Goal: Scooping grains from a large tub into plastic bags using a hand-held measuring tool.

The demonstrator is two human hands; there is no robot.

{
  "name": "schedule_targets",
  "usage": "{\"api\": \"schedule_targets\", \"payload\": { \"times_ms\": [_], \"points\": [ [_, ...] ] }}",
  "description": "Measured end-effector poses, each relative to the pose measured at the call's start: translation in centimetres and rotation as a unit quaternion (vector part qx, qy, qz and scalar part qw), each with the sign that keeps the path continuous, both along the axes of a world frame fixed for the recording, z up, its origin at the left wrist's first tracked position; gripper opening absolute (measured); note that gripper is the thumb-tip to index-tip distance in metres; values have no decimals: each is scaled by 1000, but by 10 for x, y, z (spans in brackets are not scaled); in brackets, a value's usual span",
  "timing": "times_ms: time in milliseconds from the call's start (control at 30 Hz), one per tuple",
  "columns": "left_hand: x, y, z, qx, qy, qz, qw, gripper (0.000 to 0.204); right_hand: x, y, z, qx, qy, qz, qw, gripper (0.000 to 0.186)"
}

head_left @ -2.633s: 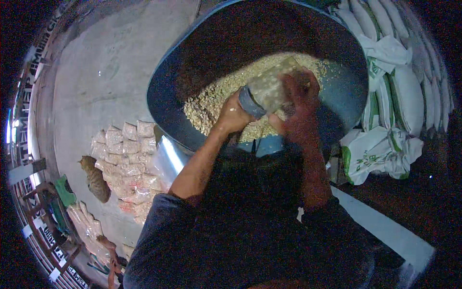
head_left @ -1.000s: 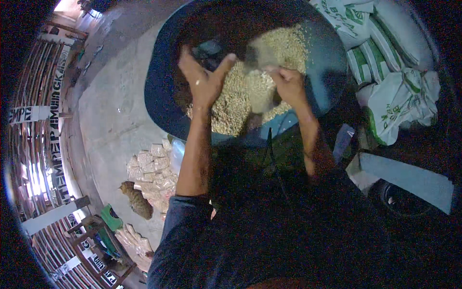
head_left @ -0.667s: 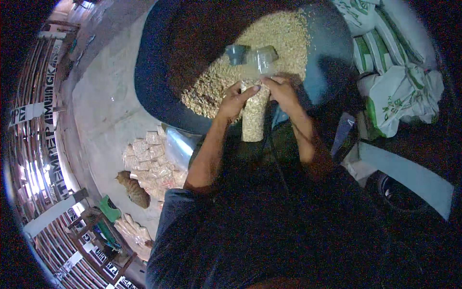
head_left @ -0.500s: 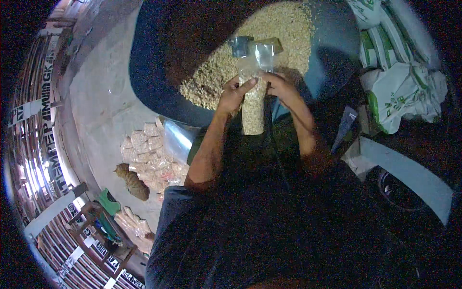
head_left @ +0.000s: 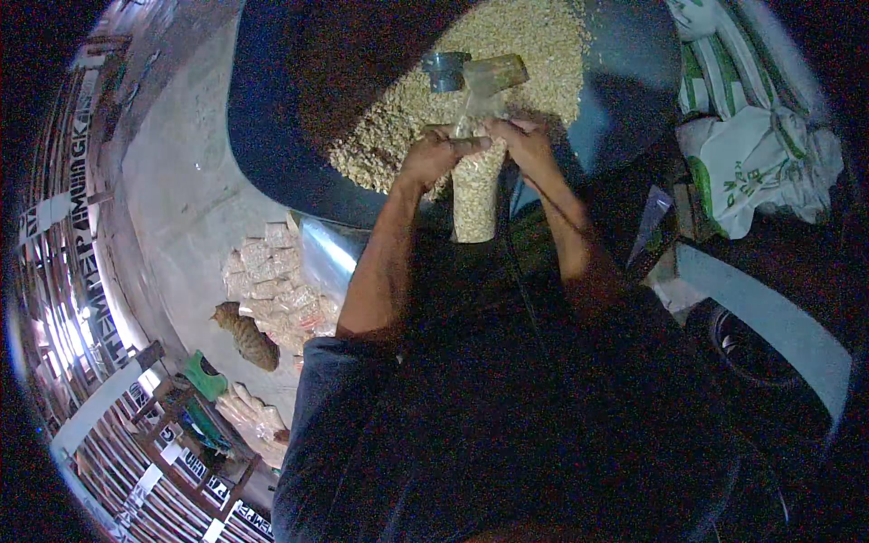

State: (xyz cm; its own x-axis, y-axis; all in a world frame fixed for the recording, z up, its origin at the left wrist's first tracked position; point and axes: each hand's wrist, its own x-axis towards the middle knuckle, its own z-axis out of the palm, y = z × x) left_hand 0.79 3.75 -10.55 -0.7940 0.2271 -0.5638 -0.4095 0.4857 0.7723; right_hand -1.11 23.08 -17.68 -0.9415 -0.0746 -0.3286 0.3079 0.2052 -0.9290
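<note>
Between my hands hangs a long clear plastic bag [head_left: 477,199] filled with pale beans or grains; its unfilled upper end sticks up past my fingers. My left hand [head_left: 438,156] pinches the bag's left side just above the contents, thumb across the front. On the opposite side my right hand [head_left: 522,145] grips the same part, with its fingers closed. Just beyond lies a heap of the same pale beans [head_left: 525,36] in a big dark blue tub [head_left: 262,118]. A dark cup [head_left: 445,72] and a brownish see-through container [head_left: 496,74] rest on the heap.
Filled bags [head_left: 267,281] are piled on the floor at left, beside a clear plastic sheet [head_left: 326,249]. A tabby cat [head_left: 246,337] lies near them, with a green object [head_left: 205,376] below. White and green sacks [head_left: 751,172] stand at right, above a pale curved chair part [head_left: 769,317].
My hands have drawn closer together at the bag's neck, and its upper end has narrowed. The bag sits slightly higher in view.
</note>
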Motion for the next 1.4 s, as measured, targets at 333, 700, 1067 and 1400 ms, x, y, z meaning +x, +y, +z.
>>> {"api": "schedule_targets", "payload": {
  "times_ms": [333,700,1067,1400],
  "points": [
    [-87,-57,11,-37,336,116,934,53,-10,43,108,248,318,92,910,50],
    [-111,20,9,279,157,126,939,37,-11,85,177,362,420,420,719,101],
    [-104,103,-39,336,-16,100,936,52,15,98,159,405,404,476,668,114],
    [-89,108,-11,191,426,-152,871,62,29,100,168,413,418,478,653,98]
  ]
}}
